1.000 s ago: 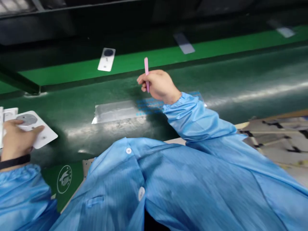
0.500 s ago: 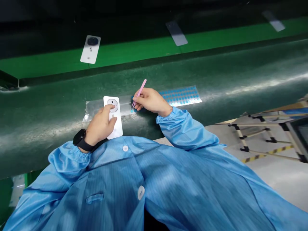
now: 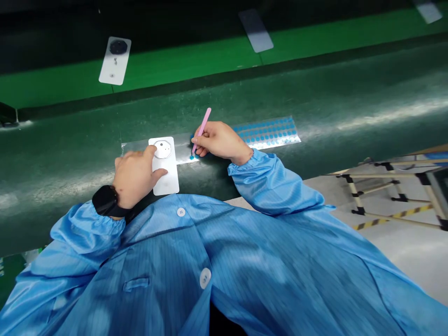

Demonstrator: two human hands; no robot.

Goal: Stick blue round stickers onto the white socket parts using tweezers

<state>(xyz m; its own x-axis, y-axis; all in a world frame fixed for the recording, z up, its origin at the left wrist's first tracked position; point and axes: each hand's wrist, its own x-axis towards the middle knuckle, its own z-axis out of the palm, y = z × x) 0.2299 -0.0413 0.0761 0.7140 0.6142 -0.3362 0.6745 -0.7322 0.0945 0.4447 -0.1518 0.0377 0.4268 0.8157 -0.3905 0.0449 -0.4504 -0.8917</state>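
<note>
Right hand (image 3: 222,141) pinches slender pink tweezers (image 3: 203,122), tips at small blue dot (image 3: 191,157); left hand (image 3: 133,176) half-open on white rectangular panel (image 3: 165,182), grip unclear.

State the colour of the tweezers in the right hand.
Pink tweezers; shown in the head view.

No readable text; just a cut-off white marking (image 3: 1,267) on a green panel (image 3: 12,280)
</note>
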